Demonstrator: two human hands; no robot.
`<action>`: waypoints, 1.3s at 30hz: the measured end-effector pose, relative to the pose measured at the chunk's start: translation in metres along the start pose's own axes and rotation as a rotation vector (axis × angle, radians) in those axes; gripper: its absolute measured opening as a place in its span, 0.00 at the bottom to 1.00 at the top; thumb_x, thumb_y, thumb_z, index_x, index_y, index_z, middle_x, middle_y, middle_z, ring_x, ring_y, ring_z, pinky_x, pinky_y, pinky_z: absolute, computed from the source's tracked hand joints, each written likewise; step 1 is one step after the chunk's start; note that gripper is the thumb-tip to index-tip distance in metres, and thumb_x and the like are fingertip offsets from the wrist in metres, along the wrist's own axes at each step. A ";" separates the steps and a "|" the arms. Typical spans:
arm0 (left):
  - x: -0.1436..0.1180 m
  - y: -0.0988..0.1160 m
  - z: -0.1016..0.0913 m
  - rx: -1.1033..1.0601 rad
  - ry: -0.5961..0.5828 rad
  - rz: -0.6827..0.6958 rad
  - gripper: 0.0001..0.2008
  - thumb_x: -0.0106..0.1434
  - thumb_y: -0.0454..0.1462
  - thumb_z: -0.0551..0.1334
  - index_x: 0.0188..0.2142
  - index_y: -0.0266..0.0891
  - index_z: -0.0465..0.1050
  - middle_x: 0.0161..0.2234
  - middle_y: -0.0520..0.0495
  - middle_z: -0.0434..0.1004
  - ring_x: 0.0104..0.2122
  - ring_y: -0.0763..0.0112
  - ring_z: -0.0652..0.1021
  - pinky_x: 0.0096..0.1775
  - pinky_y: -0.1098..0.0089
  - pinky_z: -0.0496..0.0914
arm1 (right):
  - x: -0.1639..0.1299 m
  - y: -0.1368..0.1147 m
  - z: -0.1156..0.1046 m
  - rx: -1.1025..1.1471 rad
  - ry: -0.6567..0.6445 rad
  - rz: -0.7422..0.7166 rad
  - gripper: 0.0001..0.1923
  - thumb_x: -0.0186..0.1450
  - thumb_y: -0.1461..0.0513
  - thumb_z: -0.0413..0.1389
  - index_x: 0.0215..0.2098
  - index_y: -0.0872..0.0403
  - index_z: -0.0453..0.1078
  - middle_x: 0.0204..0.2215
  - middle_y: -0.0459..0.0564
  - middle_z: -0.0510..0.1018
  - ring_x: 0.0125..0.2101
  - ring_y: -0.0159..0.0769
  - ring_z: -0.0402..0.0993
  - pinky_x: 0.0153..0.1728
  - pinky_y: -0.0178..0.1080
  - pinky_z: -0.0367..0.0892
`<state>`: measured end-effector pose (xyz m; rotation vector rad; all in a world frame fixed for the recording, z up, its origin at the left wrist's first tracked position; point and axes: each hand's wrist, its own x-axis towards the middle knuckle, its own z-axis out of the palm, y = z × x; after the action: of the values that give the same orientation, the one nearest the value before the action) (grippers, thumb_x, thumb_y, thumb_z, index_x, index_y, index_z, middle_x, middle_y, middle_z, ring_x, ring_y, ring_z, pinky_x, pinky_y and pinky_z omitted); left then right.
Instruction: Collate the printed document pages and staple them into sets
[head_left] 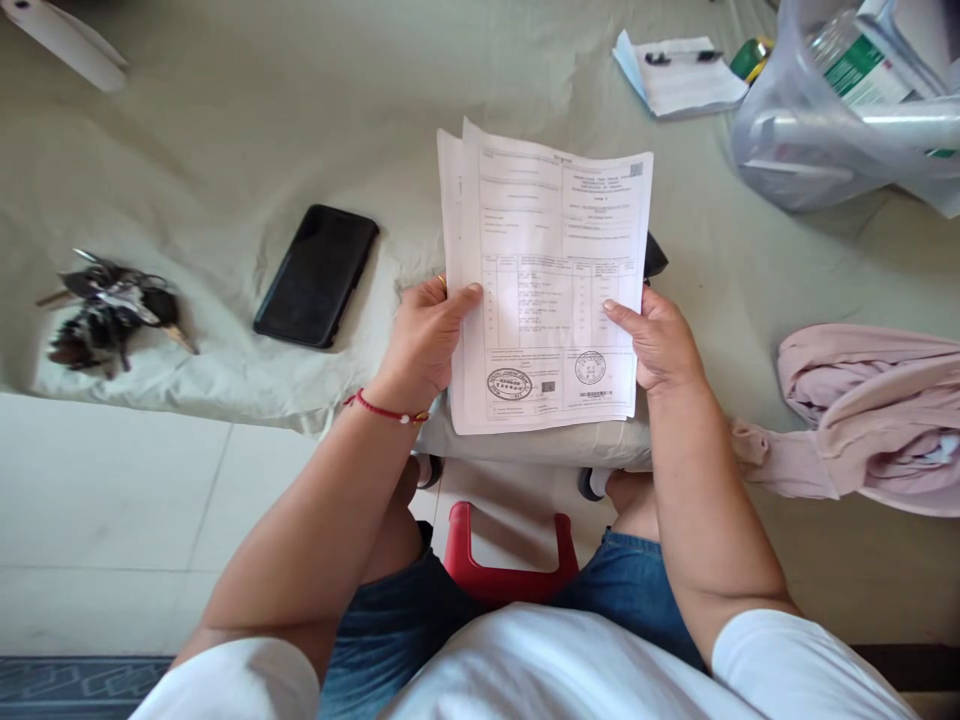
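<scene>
I hold a small stack of printed paper forms (544, 270) upright in front of me, over the edge of a mattress covered in a pale green sheet (225, 130). My left hand (424, 340) grips the stack's left edge, thumb on the front page. My right hand (658, 340) grips the right edge the same way. The top page carries tables, two round stamps and a QR code. A red string bracelet circles my left wrist. A dark object peeks out behind the papers' right edge.
A black phone (316, 275) lies face down left of the papers, and a bunch of keys (109, 312) farther left. A notepad with pen (679, 72) and a clear plastic bag (847, 110) sit at the back right. Pink cloth (874, 415) lies right. A red stool (510, 570) is under me.
</scene>
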<state>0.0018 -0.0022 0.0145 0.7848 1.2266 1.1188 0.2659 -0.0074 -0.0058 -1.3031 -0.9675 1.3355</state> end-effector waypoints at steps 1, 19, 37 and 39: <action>-0.001 0.001 0.000 -0.006 -0.009 0.015 0.12 0.60 0.42 0.73 0.42 0.39 0.81 0.42 0.41 0.90 0.54 0.43 0.87 0.55 0.47 0.85 | 0.000 0.000 -0.001 -0.002 0.009 0.001 0.28 0.53 0.51 0.80 0.49 0.47 0.82 0.54 0.48 0.89 0.60 0.55 0.83 0.71 0.63 0.71; 0.003 0.010 -0.014 -0.043 -0.097 -0.153 0.19 0.62 0.44 0.74 0.49 0.36 0.83 0.46 0.36 0.90 0.57 0.38 0.86 0.58 0.45 0.84 | 0.000 -0.008 -0.020 -0.077 0.030 -0.038 0.30 0.49 0.46 0.82 0.46 0.47 0.85 0.51 0.50 0.90 0.57 0.58 0.85 0.67 0.64 0.74; 0.002 0.009 -0.015 -0.022 -0.118 -0.089 0.14 0.58 0.42 0.78 0.41 0.39 0.84 0.45 0.37 0.90 0.55 0.39 0.87 0.55 0.46 0.85 | 0.003 -0.004 -0.025 -0.108 0.089 -0.056 0.24 0.51 0.59 0.79 0.46 0.49 0.85 0.47 0.47 0.91 0.52 0.53 0.88 0.65 0.63 0.76; 0.002 0.010 -0.015 -0.017 -0.103 -0.078 0.14 0.57 0.41 0.78 0.42 0.40 0.84 0.45 0.38 0.91 0.56 0.39 0.87 0.55 0.46 0.85 | 0.003 -0.003 -0.025 -0.109 0.103 -0.059 0.24 0.51 0.58 0.79 0.45 0.49 0.85 0.46 0.48 0.91 0.51 0.54 0.88 0.64 0.64 0.76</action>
<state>-0.0154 0.0013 0.0202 0.7657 1.1504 1.0125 0.2912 -0.0059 -0.0056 -1.4008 -1.0114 1.1731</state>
